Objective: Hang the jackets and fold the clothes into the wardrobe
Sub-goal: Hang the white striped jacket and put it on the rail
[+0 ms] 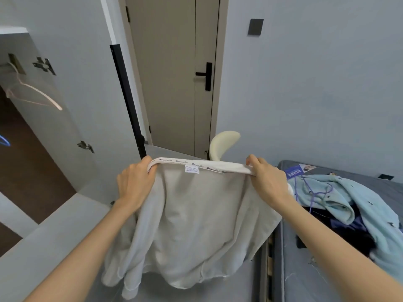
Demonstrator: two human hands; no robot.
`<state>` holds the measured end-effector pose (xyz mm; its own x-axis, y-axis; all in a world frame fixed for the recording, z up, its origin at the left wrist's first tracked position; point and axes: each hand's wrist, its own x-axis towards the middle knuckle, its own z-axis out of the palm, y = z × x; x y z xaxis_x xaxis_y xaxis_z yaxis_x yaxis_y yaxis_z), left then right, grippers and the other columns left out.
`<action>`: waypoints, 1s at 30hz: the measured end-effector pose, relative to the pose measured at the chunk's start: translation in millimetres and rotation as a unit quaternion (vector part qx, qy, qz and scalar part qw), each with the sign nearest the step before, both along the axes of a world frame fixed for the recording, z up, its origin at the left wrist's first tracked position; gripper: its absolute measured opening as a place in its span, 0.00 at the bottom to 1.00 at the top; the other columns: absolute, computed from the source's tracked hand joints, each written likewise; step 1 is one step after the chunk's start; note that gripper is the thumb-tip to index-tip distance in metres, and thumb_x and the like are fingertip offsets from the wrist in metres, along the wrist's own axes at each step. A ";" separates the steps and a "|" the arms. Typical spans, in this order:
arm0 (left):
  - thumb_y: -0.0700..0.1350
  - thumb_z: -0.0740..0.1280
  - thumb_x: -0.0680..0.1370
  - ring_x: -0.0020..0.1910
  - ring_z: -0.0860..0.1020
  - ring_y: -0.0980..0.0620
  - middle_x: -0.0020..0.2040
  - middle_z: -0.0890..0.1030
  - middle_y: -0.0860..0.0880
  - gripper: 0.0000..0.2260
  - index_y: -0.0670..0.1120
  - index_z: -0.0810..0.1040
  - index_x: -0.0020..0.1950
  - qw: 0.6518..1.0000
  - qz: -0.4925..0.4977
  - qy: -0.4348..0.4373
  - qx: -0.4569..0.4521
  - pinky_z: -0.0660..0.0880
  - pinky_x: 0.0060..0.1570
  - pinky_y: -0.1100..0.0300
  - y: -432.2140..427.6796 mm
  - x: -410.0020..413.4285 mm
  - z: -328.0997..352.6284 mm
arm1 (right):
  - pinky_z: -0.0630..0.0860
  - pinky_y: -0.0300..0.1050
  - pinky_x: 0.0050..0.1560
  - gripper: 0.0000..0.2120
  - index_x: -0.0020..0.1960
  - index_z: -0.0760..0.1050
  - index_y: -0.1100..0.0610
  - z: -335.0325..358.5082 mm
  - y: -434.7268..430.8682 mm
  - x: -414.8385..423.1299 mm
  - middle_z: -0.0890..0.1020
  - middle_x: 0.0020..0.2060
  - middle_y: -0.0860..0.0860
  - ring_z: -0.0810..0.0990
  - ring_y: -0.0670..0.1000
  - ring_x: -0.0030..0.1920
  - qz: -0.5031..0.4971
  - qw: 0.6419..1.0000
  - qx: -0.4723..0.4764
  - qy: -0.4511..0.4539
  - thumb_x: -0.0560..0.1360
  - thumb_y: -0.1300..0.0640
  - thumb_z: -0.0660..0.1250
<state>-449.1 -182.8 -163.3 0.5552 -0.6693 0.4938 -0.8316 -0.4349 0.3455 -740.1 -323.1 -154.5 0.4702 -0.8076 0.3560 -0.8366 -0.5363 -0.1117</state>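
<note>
Cream garment point(192, 216) in both curled hands point(135, 184) point(269, 182)

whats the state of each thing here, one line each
cream jacket, held up by its collar, hanging unfolded
left hand, grips the collar's left end
right hand, grips the collar's right end
wardrobe door, swung open
pink hanger, hanging in the wardrobe, bare
room door, closed
light blue garment, crumpled on the bed, unfolded
dark clothes, heaped under the light blue garment
</note>
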 end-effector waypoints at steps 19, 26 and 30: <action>0.45 0.59 0.80 0.44 0.76 0.39 0.42 0.80 0.45 0.07 0.48 0.76 0.50 0.972 -0.171 0.159 0.024 0.68 0.36 0.53 -203.2 -99.1 -19.7 | 0.61 0.47 0.34 0.05 0.51 0.64 0.59 -51.2 -131.4 -89.3 0.74 0.38 0.54 0.72 0.56 0.38 -0.182 0.908 0.215 -0.311 0.76 0.65 0.55; 0.44 0.57 0.81 0.49 0.75 0.43 0.48 0.80 0.47 0.09 0.45 0.77 0.53 0.953 -0.193 0.233 0.007 0.68 0.42 0.53 -347.8 -140.8 -15.6 | 0.65 0.45 0.35 0.07 0.51 0.67 0.56 -41.6 -255.3 -121.8 0.72 0.38 0.49 0.69 0.50 0.35 -0.181 0.801 0.257 -0.510 0.76 0.65 0.55; 0.45 0.55 0.81 0.48 0.74 0.50 0.49 0.79 0.52 0.10 0.48 0.76 0.55 0.940 -0.223 0.258 0.001 0.66 0.44 0.56 -420.9 -157.7 -15.3 | 0.72 0.43 0.38 0.12 0.54 0.69 0.55 -33.1 -315.0 -130.2 0.74 0.41 0.48 0.73 0.48 0.40 -0.185 0.768 0.258 -0.557 0.76 0.66 0.54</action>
<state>-606.8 -603.6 -178.6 0.3841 -0.8933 0.2334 -0.6531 -0.0842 0.7526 -870.3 -638.2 -187.6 -0.1900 -0.9809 -0.0408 -0.1529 0.0706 -0.9857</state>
